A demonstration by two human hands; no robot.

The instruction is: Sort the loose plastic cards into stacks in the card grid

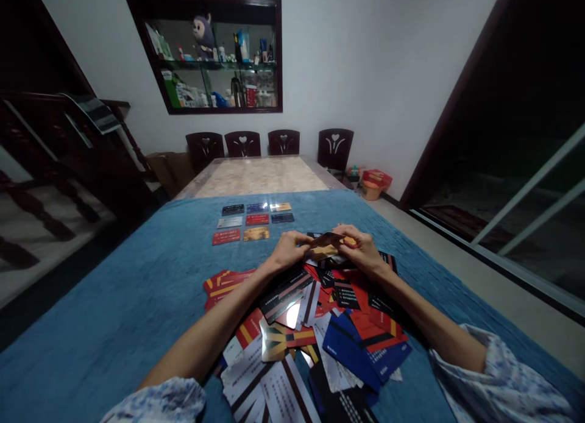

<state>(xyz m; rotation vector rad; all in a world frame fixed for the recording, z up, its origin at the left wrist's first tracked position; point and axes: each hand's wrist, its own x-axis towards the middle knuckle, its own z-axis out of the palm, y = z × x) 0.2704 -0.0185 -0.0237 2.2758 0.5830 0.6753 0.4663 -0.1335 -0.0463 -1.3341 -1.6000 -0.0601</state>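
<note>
My left hand [291, 250] and my right hand [361, 247] are closed on opposite ends of a gold card [325, 250], with the thumbs toward the middle. Other cards sit just behind and under it, and I cannot tell whether they are also held. Below the hands spreads a loose pile of plastic cards, with red, blue, black, white and gold ones overlapping. Among them are a blue card [350, 350], a white card with a dark stripe [290, 391] and a black card [346, 294]. Several red cards [223, 284] lie left of my left forearm.
Beyond my left hand, several cards lie apart in short rows, including a red card [257, 219] and a gold card [256, 233]. A blue cloth [150, 289] covers the near table [265, 176]. Chairs [336, 147] line its far end.
</note>
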